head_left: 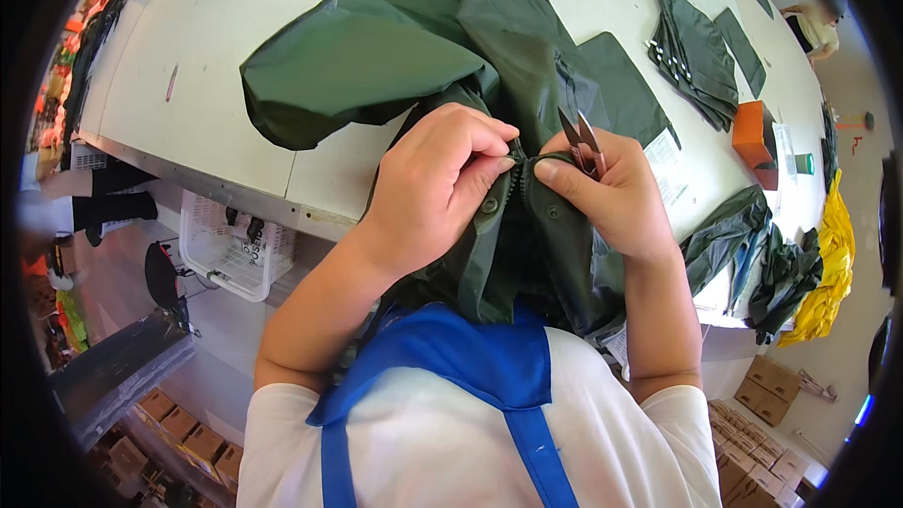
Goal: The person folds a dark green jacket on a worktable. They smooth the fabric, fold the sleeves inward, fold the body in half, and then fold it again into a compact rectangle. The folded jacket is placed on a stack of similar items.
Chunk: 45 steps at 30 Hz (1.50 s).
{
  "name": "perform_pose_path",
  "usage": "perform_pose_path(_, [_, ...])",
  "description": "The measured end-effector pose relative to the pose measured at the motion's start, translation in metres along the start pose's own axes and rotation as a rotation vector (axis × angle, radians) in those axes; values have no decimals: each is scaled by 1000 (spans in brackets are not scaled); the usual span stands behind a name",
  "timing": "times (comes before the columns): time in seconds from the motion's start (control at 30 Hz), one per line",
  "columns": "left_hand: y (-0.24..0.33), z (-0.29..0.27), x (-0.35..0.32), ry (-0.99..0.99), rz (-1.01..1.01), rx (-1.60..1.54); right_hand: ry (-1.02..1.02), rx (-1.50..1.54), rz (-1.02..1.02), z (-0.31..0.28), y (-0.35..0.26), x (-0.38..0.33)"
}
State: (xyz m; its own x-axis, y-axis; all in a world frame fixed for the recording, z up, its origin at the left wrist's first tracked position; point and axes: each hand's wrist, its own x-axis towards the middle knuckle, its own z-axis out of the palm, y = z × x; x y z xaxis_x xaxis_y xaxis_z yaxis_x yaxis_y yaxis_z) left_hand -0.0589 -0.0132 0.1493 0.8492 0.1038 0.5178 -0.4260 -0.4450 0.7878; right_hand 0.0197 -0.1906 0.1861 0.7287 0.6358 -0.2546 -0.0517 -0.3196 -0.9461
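Note:
A dark green coated jacket (376, 56) lies bunched over the table edge and hangs toward my lap, with its front zipper (513, 186) and metal snaps facing up. My left hand (437, 174) is closed in a pinch at the top of the zipper; what is between the fingertips is too small to make out beyond the jacket's edge. Thumb and fingers of my right hand (607, 174) grip the other front edge beside the zipper. That same hand holds a pair of small scissors (585, 143) in its palm, blades pointing up and away from me.
The white table (329, 188) carries dark green fabric pieces (691, 56), an orange box (752, 143) and crumpled garments (729, 235) at right. A yellow garment (828, 263) hangs off the right end. Below the left edge sits a white plastic basket (230, 249). Another person (816, 28) is far right.

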Motion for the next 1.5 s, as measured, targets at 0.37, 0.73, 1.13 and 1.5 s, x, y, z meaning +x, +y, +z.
perform_pose_path(0.37, [8,2,18,-247,186,109,58,-168,-61,-8,2,-5])
perform_pose_path(0.73, [20,18,38,-532,80,177,340,-51,-349,-6,34,-25])
perform_pose_path(1.13, [5,-33,37,-640,-504,-382,1444,-406,818,-145,408,-288])
perform_pose_path(1.5, [-38,-169,188,-17,-405,-476,1464,103,-358,-417,78,-192])
